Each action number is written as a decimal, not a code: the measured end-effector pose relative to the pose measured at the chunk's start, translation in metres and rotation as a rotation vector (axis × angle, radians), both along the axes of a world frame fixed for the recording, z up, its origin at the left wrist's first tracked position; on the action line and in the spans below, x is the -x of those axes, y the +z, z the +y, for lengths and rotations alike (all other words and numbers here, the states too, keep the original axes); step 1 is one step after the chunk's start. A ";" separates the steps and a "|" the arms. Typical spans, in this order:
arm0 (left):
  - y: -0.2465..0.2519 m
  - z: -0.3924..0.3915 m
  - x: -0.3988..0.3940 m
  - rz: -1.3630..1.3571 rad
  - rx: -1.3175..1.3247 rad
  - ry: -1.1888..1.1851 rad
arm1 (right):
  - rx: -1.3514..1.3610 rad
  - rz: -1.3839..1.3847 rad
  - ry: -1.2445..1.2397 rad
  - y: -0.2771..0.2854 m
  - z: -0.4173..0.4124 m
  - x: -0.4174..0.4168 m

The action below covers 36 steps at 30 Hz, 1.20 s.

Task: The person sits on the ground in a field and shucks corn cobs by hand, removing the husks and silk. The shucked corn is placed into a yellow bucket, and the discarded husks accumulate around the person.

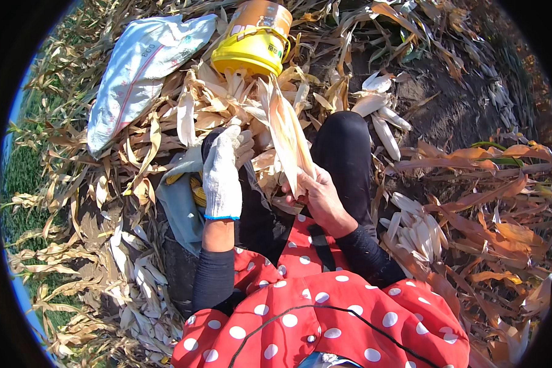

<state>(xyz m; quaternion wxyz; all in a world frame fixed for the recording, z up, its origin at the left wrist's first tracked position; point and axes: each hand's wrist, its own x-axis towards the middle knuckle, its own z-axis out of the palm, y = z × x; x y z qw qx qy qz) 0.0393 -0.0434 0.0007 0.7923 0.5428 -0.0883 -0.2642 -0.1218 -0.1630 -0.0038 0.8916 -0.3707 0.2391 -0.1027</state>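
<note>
My bare right hand point(319, 198) is closed around the lower end of dry corn husks point(283, 129). The long pale leaves point up and away from me; whether an ear is inside is hidden. On my left hand point(227, 161) is a white knitted glove with a blue cuff edge. Its fingers are curled above my left knee, close to other husks, and I cannot see whether anything is in them. Just left of the gloved wrist is a grey-blue bag point(179, 221), its mouth showing yellow corn ears point(198, 191).
Beyond my hands a yellow and brown plastic bucket point(253, 43) lies tipped over on husks. A white woven sack point(142, 78) is spread to its left. Husked-off leaves point(416, 230) pile at right, with dry stalks point(497, 184) and bare soil point(437, 110) beyond.
</note>
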 end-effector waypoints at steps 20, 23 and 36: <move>0.007 0.001 0.016 0.030 -0.037 -0.065 | -0.184 -0.143 -0.019 0.003 0.012 -0.037; -0.003 0.005 0.005 0.052 -0.044 -0.065 | -0.127 -0.059 -0.079 -0.012 -0.004 -0.033; 0.001 -0.018 0.036 -0.430 -0.409 -0.173 | 0.446 0.031 -0.098 -0.023 -0.006 -0.032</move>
